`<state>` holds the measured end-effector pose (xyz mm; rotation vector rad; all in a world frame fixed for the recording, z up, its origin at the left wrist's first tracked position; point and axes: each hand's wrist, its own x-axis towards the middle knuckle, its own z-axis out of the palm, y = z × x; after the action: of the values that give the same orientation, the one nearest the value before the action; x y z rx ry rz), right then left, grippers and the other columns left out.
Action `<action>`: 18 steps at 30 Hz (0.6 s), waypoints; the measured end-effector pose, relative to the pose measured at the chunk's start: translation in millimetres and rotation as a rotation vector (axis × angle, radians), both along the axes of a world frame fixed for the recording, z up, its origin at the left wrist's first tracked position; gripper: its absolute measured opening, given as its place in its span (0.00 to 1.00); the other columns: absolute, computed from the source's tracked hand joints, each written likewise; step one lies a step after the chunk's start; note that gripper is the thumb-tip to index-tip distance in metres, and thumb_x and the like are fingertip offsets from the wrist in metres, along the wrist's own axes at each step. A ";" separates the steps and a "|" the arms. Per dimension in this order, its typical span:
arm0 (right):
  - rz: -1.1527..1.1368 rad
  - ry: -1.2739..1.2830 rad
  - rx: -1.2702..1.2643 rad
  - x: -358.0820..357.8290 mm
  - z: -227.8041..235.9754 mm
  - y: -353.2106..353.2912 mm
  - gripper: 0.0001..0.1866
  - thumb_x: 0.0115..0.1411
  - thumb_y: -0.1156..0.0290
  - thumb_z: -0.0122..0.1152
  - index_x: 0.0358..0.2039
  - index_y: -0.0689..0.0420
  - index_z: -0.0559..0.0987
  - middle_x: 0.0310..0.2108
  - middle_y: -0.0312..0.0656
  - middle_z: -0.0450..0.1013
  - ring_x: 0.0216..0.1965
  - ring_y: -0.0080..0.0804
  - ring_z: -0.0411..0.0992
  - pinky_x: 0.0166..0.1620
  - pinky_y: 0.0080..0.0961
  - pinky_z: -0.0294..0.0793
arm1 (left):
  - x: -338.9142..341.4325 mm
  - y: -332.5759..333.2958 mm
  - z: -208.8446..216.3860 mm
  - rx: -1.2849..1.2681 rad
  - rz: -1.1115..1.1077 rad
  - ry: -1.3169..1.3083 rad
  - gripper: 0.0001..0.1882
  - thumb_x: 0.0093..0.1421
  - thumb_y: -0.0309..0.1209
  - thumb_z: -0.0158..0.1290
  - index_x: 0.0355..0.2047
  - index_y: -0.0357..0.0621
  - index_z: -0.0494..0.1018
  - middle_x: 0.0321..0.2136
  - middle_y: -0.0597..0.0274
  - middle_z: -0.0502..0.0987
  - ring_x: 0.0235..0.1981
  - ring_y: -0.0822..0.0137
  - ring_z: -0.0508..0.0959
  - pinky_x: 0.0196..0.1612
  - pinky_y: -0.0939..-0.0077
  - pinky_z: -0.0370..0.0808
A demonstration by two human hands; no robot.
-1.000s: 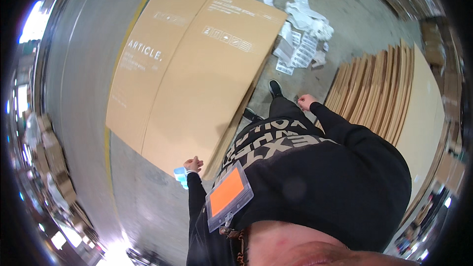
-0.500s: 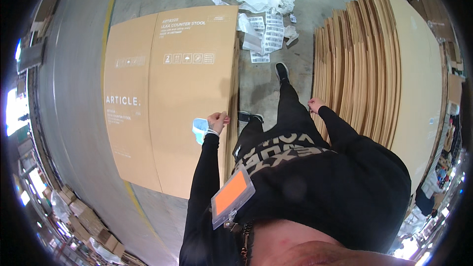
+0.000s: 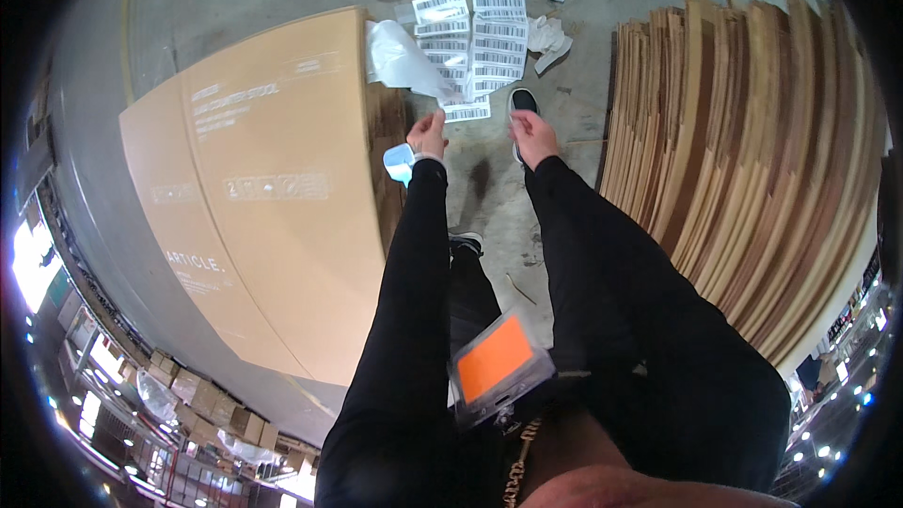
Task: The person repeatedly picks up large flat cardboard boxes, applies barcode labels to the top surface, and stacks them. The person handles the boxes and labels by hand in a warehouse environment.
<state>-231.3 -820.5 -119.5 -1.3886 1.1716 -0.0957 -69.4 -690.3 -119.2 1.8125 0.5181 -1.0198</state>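
Concrete floor (image 3: 508, 259) is left visible btwn the feet. Vs. 0.5 s ago, both hands have been brought fwd, so labels are now nearest. Left hand (image 3: 430, 134), 12 o'clock, w/ mask (image 3: 398, 163) hung at wrist, and right hand (image 3: 534, 139), 1 o'clock: fingers part-curled; if anything's gripped can't be told. Cartons (image 3: 282, 179) are stacked at 9, cardboard (image 3: 724, 150) at 3; labels (image 3: 499, 47) are strewn at 12, film (image 3: 400, 61) alongside.

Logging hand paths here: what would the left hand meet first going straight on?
The left hand would probably meet the white sheet by the label sheets; depth is unclear.
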 end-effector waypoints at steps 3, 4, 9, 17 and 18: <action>0.067 -0.057 -0.006 62.7 -27.1 -40.3 0.12 0.62 0.67 0.57 0.42 0.59 0.79 0.32 0.45 0.79 0.33 0.36 0.78 0.38 0.29 0.76 | 29.2 -43.5 -65.0 0.099 0.253 -0.065 0.25 0.56 0.45 0.63 0.46 0.39 0.74 0.42 0.60 0.78 0.43 0.65 0.76 0.40 0.64 0.76; 0.088 -0.051 -0.038 67.5 -38.5 -54.5 0.12 0.62 0.67 0.57 0.42 0.59 0.79 0.31 0.44 0.79 0.32 0.36 0.78 0.37 0.29 0.76 | 28.1 -59.1 -79.0 0.098 0.319 -0.066 0.22 0.57 0.44 0.63 0.44 0.40 0.75 0.40 0.61 0.78 0.42 0.66 0.77 0.39 0.65 0.75; 0.205 -0.075 -0.057 96.3 -58.9 -82.6 0.11 0.60 0.66 0.60 0.39 0.59 0.78 0.30 0.45 0.79 0.32 0.38 0.78 0.37 0.30 0.76 | 10.7 -75.9 -111.0 0.025 0.594 -0.147 0.13 0.61 0.38 0.59 0.38 0.41 0.74 0.34 0.63 0.79 0.36 0.66 0.80 0.38 0.68 0.75; 0.265 -0.026 -0.005 124.6 -64.1 -34.3 0.13 0.51 0.65 0.68 0.31 0.59 0.78 0.30 0.43 0.78 0.34 0.40 0.78 0.38 0.34 0.76 | 11.4 -68.3 -78.8 -0.219 0.653 0.046 0.09 0.65 0.31 0.54 0.36 0.36 0.74 0.29 0.58 0.79 0.29 0.66 0.80 0.35 0.70 0.78; 0.263 -0.006 -0.027 126.1 -65.5 -29.5 0.13 0.51 0.64 0.69 0.31 0.59 0.78 0.30 0.44 0.78 0.34 0.40 0.78 0.38 0.35 0.76 | 10.8 -69.9 -76.1 -0.244 0.673 0.056 0.09 0.64 0.31 0.54 0.37 0.36 0.75 0.29 0.58 0.79 0.30 0.66 0.80 0.35 0.70 0.78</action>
<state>-105.1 -850.0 -185.0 -1.5530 0.9760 0.0709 -58.6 -760.3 -195.3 1.2550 0.9164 -0.6302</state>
